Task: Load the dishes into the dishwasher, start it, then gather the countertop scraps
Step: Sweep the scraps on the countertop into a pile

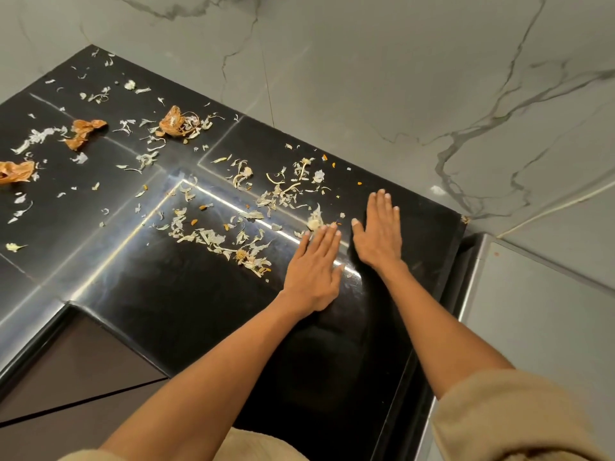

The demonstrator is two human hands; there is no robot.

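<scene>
Hands flat on a black counter (416,227) — the left hand (314,267) and right hand (377,229) lie side by side near its right end, fingers straight and together, palms down, holding nothing. The left fingertips (327,231) touch the nearest scraps (253,194), a scatter of pale dried petals, thin stems and orange flecks spread leftward across the glossy surface. Larger onion skins (85,131) sit well apart toward the far left corner. A grey marble wall (399,78) backs the counter. The scraps look feather-light, dry and brittle — likely to slide easily on the polished stone but to crumble or scatter if pinched. Sweeping with the hand's edge into one pile, then scooping, seems wiser than picking pieces singly.
</scene>
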